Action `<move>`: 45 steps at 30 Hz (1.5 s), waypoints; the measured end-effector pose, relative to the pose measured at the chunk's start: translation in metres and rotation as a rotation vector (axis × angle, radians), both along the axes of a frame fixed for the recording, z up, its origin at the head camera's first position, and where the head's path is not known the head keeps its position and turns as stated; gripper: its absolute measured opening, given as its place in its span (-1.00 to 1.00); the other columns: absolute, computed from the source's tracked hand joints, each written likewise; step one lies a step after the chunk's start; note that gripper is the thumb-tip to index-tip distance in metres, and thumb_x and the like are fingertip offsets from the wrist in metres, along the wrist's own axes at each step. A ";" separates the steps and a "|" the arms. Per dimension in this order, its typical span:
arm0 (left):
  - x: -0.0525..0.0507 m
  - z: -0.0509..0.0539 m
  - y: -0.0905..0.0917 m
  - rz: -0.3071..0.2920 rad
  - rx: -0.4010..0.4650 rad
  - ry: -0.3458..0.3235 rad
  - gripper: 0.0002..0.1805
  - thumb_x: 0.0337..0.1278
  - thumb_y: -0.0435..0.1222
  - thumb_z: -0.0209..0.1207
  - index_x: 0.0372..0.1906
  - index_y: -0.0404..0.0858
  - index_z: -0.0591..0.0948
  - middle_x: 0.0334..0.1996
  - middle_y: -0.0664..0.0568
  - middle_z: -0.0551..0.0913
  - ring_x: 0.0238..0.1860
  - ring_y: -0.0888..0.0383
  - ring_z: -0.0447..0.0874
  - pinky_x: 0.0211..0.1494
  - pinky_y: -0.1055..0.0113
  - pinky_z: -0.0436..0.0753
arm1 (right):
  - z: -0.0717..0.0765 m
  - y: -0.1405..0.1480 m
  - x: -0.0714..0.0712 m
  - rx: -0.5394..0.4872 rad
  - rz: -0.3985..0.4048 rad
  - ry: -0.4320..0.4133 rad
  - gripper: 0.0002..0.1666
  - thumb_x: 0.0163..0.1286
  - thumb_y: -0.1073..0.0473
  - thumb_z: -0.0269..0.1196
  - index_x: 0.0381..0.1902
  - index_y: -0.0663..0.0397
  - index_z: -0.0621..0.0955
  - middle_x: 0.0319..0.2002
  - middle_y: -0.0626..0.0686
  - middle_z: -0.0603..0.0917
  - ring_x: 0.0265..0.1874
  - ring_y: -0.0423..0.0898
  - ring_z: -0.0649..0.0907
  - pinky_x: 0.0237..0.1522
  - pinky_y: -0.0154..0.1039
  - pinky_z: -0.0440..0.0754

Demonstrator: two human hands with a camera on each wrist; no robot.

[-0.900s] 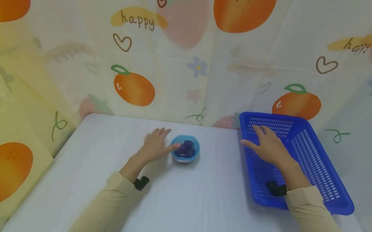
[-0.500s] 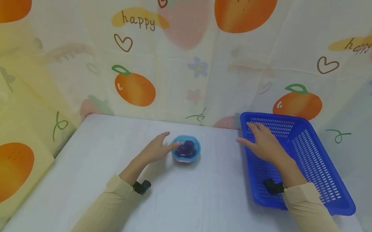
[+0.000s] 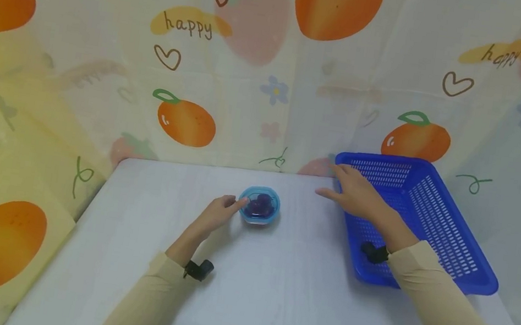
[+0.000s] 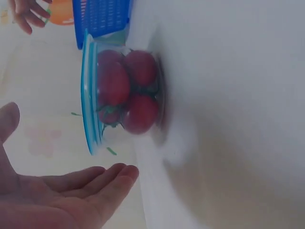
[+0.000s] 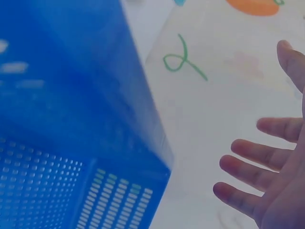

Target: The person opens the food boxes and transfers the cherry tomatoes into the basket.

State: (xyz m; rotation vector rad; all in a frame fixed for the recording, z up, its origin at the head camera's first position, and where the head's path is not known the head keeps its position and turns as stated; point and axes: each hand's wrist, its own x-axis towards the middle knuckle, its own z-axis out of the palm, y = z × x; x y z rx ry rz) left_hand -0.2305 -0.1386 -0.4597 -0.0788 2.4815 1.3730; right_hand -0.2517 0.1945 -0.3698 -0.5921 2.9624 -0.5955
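Note:
On the white table stands a small clear plastic container with a light blue lid. Red tomatoes with green stems show through its side in the left wrist view. My left hand is at the container's left side, thumb raised near the lid and fingers loosely extended; the left wrist view shows a gap between hand and container. My right hand hovers over the left rim of a blue basket, fingers spread and holding nothing, its thumb pointing toward the container.
The slotted basket takes up the table's right side, close to the back. A fruit-print cloth hangs behind the table and along both sides. White table surface lies between container and basket and in front of them.
My right hand has moved left, from above the basket's inside to its left rim. My left hand has lowered beside the container, its fingers dropping from their raised spread. The container stays put.

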 end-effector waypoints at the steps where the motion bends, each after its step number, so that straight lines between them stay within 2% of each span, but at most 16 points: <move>1: 0.001 0.001 0.000 0.011 0.012 -0.008 -0.07 0.24 0.26 0.02 0.40 -0.41 0.27 0.38 -0.30 0.36 0.43 -0.21 0.27 0.49 -0.09 0.26 | 0.000 -0.003 0.000 -0.003 0.001 -0.003 -0.05 0.38 -0.25 0.16 0.45 0.27 0.19 0.40 0.41 0.24 0.41 0.34 0.25 0.44 0.26 0.19; 4: 0.003 0.001 0.001 0.049 0.059 -0.039 -0.09 0.23 0.26 0.03 0.35 -0.43 0.35 0.27 -0.31 0.49 0.34 -0.19 0.42 0.46 -0.08 0.32 | 0.001 -0.012 0.000 -0.014 0.009 -0.015 -0.04 0.37 -0.23 0.18 0.47 0.25 0.16 0.41 0.41 0.24 0.41 0.34 0.25 0.43 0.26 0.19; 6: 0.004 0.000 0.002 0.069 0.121 -0.065 -0.11 0.24 0.23 0.05 0.33 -0.46 0.36 0.20 -0.33 0.55 0.27 -0.18 0.51 0.43 -0.05 0.38 | 0.001 -0.018 0.000 -0.012 0.013 -0.030 -0.05 0.36 -0.22 0.19 0.48 0.19 0.16 0.42 0.37 0.25 0.42 0.32 0.25 0.44 0.25 0.20; 14: 0.008 -0.004 0.003 0.117 0.331 -0.145 -0.19 0.33 0.03 0.08 0.31 -0.61 0.28 0.16 -0.45 0.52 0.19 -0.20 0.58 0.31 0.09 0.54 | -0.005 -0.038 -0.005 0.000 0.090 0.001 -0.30 0.37 -0.20 0.20 0.33 0.03 0.39 0.37 0.19 0.35 0.39 0.18 0.35 0.42 0.14 0.31; 20: 0.010 -0.009 0.006 0.122 0.451 -0.182 -0.34 0.38 -0.11 0.06 0.25 -0.63 0.34 0.13 -0.47 0.54 0.17 -0.23 0.59 0.32 0.08 0.53 | -0.007 -0.048 -0.005 0.027 0.130 0.017 -0.23 0.36 -0.19 0.21 0.34 0.18 0.38 0.33 0.23 0.35 0.34 0.15 0.40 0.40 0.09 0.36; 26: 0.013 -0.014 0.009 0.145 0.464 -0.203 -0.52 0.32 -0.21 0.10 0.08 -0.59 0.52 0.02 -0.41 0.63 0.03 -0.16 0.70 0.24 0.10 0.60 | -0.005 -0.056 -0.005 0.052 0.143 0.006 -0.19 0.37 -0.16 0.22 0.36 0.26 0.35 0.31 0.27 0.41 0.33 0.18 0.42 0.39 0.10 0.37; 33: 0.016 -0.023 0.013 0.153 0.510 -0.231 -0.64 0.23 -0.33 0.16 -0.01 -0.56 0.59 -0.14 -0.32 0.72 -0.19 0.00 0.78 0.08 0.17 0.70 | -0.005 -0.074 -0.002 0.125 0.182 -0.059 -0.24 0.40 -0.15 0.18 0.38 0.20 0.37 0.34 0.26 0.44 0.37 0.19 0.40 0.41 0.11 0.34; 38: 0.018 -0.029 0.016 0.156 0.525 -0.218 -0.64 0.24 -0.35 0.17 0.00 -0.58 0.58 -0.15 -0.34 0.72 -0.18 -0.01 0.78 0.04 0.19 0.72 | -0.013 -0.088 0.000 0.167 0.226 -0.084 -0.26 0.39 -0.12 0.19 0.38 0.16 0.37 0.31 0.24 0.47 0.33 0.17 0.45 0.39 0.08 0.38; 45: 0.020 -0.029 0.021 0.177 0.526 -0.218 -0.66 0.26 -0.34 0.16 -0.02 -0.55 0.60 -0.15 -0.30 0.73 -0.19 0.03 0.78 0.02 0.24 0.72 | -0.022 -0.105 0.003 0.189 0.269 -0.107 -0.37 0.35 -0.03 0.26 0.27 0.18 0.49 0.20 0.19 0.57 0.22 0.10 0.55 0.33 -0.01 0.47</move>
